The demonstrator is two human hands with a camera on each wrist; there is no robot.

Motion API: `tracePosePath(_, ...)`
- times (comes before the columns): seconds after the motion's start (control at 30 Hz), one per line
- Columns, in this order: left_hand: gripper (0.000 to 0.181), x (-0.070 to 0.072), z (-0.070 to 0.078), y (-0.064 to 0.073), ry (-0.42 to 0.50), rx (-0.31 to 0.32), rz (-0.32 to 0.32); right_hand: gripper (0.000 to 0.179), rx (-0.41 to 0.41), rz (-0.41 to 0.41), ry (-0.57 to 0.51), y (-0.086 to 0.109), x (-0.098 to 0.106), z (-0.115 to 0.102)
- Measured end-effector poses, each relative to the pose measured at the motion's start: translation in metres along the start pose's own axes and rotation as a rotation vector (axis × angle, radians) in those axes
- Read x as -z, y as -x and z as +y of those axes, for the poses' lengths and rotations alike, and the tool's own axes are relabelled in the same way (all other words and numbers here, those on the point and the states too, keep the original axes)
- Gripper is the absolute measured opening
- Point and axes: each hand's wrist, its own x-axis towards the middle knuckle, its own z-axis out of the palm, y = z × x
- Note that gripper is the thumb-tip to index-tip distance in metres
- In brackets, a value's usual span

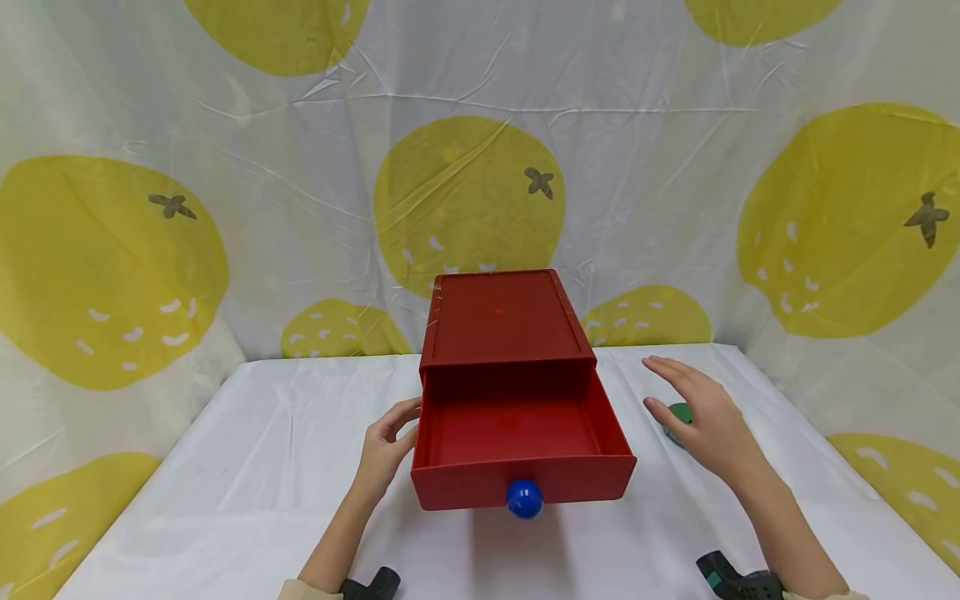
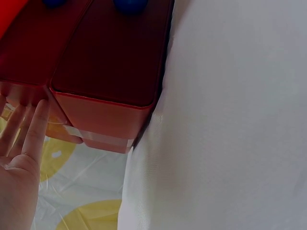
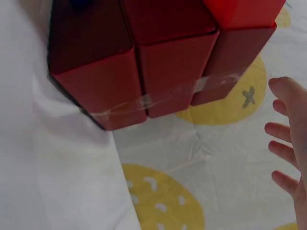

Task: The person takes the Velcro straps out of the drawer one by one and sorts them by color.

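Note:
A red plastic drawer cabinet (image 1: pixel 498 317) stands in the middle of the white table. Its top drawer (image 1: pixel 450 487) is pulled out toward me, with the red floor inside showing and a round blue knob (image 1: pixel 524 498) on the front. My left hand (image 1: pixel 384 450) rests its fingers against the cabinet's left side; in the left wrist view those fingers (image 2: pixel 36 129) look nearly straight along the red wall. To the right of the cabinet, my right hand (image 1: pixel 708 421) hovers apart from it, fingers extended and holding nothing. Lower red drawers (image 3: pixel 175 72) appear stacked in the right wrist view.
A green round-topped object (image 1: pixel 681 412) sits on the table, partly hidden behind my right hand. White cloth (image 1: pixel 225 467) covers the table. Behind and at both sides hangs a curtain (image 1: pixel 637 167) printed with yellow fruit.

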Motion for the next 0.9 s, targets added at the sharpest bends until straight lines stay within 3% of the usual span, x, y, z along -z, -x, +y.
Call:
tracePosePath(0.3, 0.034, 0.0, 0.0, 0.0, -0.002, -0.004, 0.002, 0.066, 0.16, 0.098, -0.038, -0.001, 0.005, -0.018)
tracePosePath(0.47, 0.035, 0.0, 0.0, 0.0, -0.008, 0.025, 0.001, 0.053, 0.263, 0.129, -0.109, -0.002, 0.011, -0.03)
tracePosePath(0.67, 0.035, 0.001, 0.0, 0.0, -0.01, 0.048, -0.003, 0.056, 0.425, 0.263, -0.191, -0.007, 0.009, -0.041)
tracePosePath(0.9, 0.035, 0.0, 0.0, 0.001, -0.013, 0.02, 0.005, 0.046, 0.576, 0.384, -0.266, -0.01, 0.01, -0.055)
